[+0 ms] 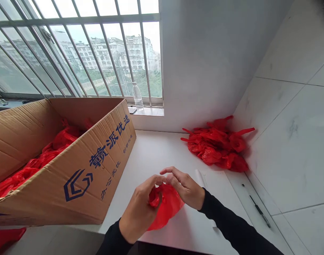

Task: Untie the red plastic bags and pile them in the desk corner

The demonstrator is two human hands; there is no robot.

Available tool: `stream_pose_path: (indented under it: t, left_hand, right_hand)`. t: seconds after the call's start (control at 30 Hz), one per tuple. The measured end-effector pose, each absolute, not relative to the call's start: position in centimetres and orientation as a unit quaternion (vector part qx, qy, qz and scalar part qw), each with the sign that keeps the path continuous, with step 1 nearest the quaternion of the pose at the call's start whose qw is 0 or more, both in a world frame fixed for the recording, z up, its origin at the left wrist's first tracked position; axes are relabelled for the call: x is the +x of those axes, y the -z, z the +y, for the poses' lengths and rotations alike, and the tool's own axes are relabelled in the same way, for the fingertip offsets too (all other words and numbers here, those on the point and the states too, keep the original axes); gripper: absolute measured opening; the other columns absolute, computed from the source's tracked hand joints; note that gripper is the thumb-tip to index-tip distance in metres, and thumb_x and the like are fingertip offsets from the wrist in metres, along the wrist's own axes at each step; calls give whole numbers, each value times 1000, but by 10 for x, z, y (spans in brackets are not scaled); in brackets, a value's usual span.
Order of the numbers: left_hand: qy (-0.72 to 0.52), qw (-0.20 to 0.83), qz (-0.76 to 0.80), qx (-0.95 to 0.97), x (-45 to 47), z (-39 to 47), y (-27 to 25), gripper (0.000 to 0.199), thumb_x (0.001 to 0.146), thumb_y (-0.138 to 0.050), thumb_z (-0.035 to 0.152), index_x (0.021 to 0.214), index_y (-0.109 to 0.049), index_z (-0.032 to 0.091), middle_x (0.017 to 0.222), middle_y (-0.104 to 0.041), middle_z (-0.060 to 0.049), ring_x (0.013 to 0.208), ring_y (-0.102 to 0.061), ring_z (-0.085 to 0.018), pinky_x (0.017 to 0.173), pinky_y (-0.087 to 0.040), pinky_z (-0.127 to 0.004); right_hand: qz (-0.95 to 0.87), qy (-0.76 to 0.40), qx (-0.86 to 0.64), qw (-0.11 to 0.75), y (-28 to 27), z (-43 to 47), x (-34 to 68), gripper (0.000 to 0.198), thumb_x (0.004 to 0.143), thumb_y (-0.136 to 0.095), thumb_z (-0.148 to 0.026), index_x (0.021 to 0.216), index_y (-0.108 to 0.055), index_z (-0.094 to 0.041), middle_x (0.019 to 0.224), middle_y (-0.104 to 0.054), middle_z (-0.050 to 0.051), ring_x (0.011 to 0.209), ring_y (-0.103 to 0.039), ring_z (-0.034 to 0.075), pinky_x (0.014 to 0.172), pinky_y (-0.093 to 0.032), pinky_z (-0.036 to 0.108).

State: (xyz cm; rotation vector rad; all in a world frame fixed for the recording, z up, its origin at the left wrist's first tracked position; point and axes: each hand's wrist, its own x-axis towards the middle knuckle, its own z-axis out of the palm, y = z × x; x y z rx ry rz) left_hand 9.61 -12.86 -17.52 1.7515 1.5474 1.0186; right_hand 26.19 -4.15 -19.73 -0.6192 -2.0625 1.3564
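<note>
A red plastic bag (pixel 168 209) is low over the white table in front of me, gathered at its top. My left hand (pixel 143 202) is wrapped round the gathered upper part, with a loop of red plastic showing beside its thumb. Close against the left fingertips is my right hand (pixel 184 186), over the top of the bag. Its fingers reach out to the left, curved and apart, and I see nothing held in them. The bag's lower part hangs rounded beneath both hands. Where the fingertips meet, the plastic is partly hidden.
At left stands a large open cardboard box (pixel 98 170) with red bags (pixel 42 159) inside. Several red bags (pixel 217 145) are heaped by the wall. Papers (pixel 220 187) and a black pen (pixel 260 211) lie at right. A plastic bottle (pixel 137 96) stands on the windowsill.
</note>
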Motion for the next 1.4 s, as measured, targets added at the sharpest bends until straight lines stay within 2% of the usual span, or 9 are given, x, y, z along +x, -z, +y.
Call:
stream_pose_path:
  t: [0.17,0.33,0.43,0.63,0.77,0.9,1.07,1.2,1.4]
  left_hand:
    - [-426,144,580,679,91,-130,194,36,88,-45,2,112,-61,23,111,-59,-6,94,-62,-15,78,-50,-25]
    - [-398,120,575,705,84,-127,199,39,95,-42,12,126,-61,27,117,-60,-9,106,-61,-20,88,-53,-31]
    - [-351,101,584,725,73,-131,212,46,99,-37,18,142,-48,29,133,-58,-9,123,-54,-23,103,-47,-39]
    - [-337,77,644,683,42,-152,250,51,101,-34,18,150,-33,32,142,-53,-6,131,-48,-22,109,-41,-42]
    - [-327,37,625,708,46,-151,249,53,100,-39,17,149,-34,36,138,-53,-5,126,-51,-21,104,-44,-38]
    - [-306,3,602,737,52,-147,241,56,100,-40,19,153,-28,34,140,-51,-6,126,-49,-21,103,-45,-35]
    - [-286,3,660,695,14,-168,274,46,100,-43,28,145,-43,36,138,-57,-3,127,-50,-26,105,-40,-48]
    - [-345,152,734,565,-1,-183,304,38,99,-39,45,125,-64,30,128,-65,-5,123,-55,-27,104,-45,-48]
    - [-483,212,721,450,54,-158,301,48,98,-41,49,141,-48,30,150,-46,-5,141,-37,-24,117,-33,-49]
  right_hand:
    - [-763,-567,-195,242,213,-39,253,28,100,-42,-34,122,-55,-21,63,-46,-7,53,-42,10,51,-38,21]
    - [-800,-487,-204,286,206,-41,250,13,95,-54,-28,94,-64,-19,83,-63,0,76,-58,14,74,-49,28]
    - [-831,-378,-255,319,201,-42,257,8,93,-61,-28,92,-66,-21,92,-67,2,89,-59,17,84,-49,32]
    - [-807,-385,-313,320,214,-35,283,25,101,-47,-31,98,-70,-23,98,-72,3,95,-63,18,88,-49,36]
    - [-785,-461,-280,306,220,-42,267,37,95,-59,-38,129,-58,-24,112,-70,5,99,-64,19,89,-51,35]
    - [-792,-458,-248,319,217,-48,247,18,96,-57,-33,104,-69,-21,90,-70,2,83,-63,16,79,-51,31]
    - [-784,-409,-349,312,243,-37,275,19,96,-53,-30,86,-66,-21,78,-65,1,74,-59,17,72,-47,32]
    - [-754,-437,-401,282,270,-38,297,25,97,-52,-38,82,-63,-21,78,-65,1,76,-60,19,75,-48,34]
    - [-743,-466,-346,335,269,-61,269,17,99,-49,-38,105,-57,-25,121,-64,6,112,-60,22,99,-48,38]
